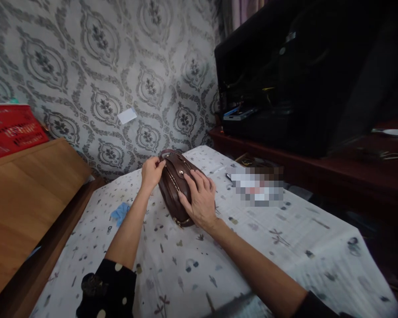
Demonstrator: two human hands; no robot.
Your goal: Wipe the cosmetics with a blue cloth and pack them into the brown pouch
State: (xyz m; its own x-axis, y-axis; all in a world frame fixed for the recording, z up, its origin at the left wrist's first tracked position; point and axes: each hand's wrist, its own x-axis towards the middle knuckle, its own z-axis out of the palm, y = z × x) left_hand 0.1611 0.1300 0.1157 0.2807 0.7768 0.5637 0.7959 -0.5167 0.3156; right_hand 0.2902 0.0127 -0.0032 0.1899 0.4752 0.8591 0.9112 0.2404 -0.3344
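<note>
A dark brown leather handbag [174, 181] with metal studs and a chain lies on a table covered by a white patterned cloth [219, 256]. My left hand [151, 172] is closed in a pinch at the bag's far left end, apparently on its zipper area. My right hand [200, 198] lies flat on the bag's right side, fingers spread, pressing it down.
A blue scrap [120, 213] lies on the cloth left of my arm. A blurred-out item [256, 185] sits right of the bag. A wooden board [23, 194] and red box [9, 130] stand at left; a dark cabinet [301, 79] on a reddish shelf rises at right.
</note>
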